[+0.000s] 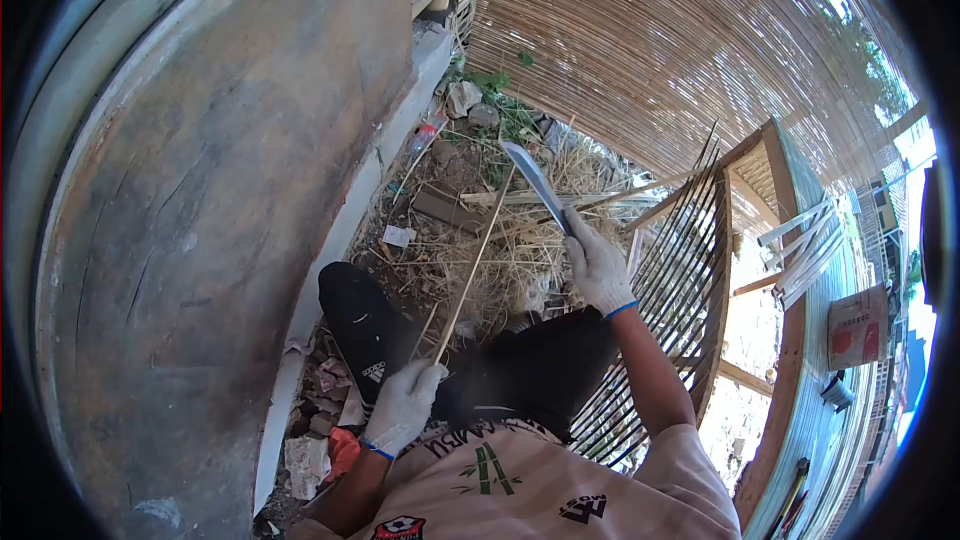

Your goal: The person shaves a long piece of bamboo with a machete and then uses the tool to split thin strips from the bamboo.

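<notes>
In a white work glove, my left hand (405,406) is closed round the lower end of a long thin bamboo strip (474,268), near my lap. The strip slants up and away, its far end close to the blade. My right hand (598,262), gloved too, grips the handle of a machete (536,183). Its broad blade points up and to the left, over the heap of shavings (520,255) on the ground. My black-trousered legs are bent below, on either side of the strip.
A large worn board (230,190) stands close on the left. A slatted bamboo frame (690,270) is on the right, beside a wooden bench (815,420) bearing a cardboard box (857,328). A bamboo screen (650,50) closes off the back. Stones (464,99) and rubble lie about.
</notes>
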